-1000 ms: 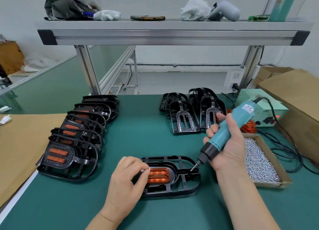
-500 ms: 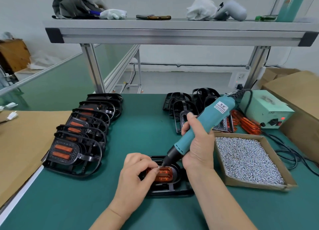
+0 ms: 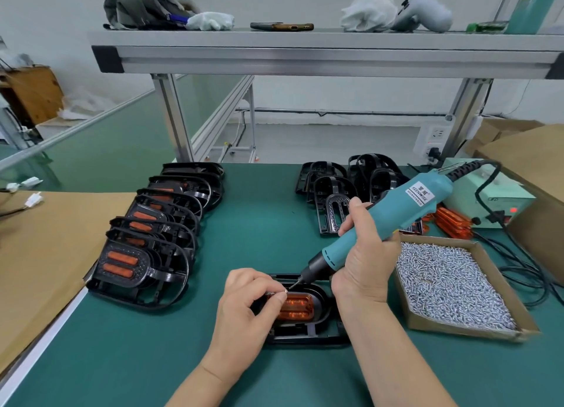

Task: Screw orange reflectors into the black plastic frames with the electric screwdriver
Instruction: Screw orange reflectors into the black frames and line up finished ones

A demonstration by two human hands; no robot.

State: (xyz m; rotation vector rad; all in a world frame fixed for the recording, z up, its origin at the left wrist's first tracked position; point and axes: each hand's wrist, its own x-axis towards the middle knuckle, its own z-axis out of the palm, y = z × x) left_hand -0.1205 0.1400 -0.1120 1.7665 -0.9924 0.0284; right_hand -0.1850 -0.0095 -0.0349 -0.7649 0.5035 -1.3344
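Note:
A black plastic frame (image 3: 308, 335) lies on the green mat near me, with an orange reflector (image 3: 297, 307) seated in it. My left hand (image 3: 247, 312) pinches a small silver screw (image 3: 285, 291) at the reflector's upper left edge. My right hand (image 3: 364, 260) grips the teal electric screwdriver (image 3: 387, 220), tilted down to the left, its bit tip almost touching the screw. The hands cover part of the frame.
A cardboard box of screws (image 3: 448, 281) sits to the right. Finished frames with reflectors (image 3: 146, 248) are stacked at left, bare frames (image 3: 332, 193) at the back, loose orange reflectors (image 3: 451, 223) and a power unit (image 3: 488, 193) far right. A shelf (image 3: 305, 52) hangs overhead.
The screwdriver swung from right of the frame to over the reflector, its tip now at the screw my left hand holds. The view moved closer and shifted.

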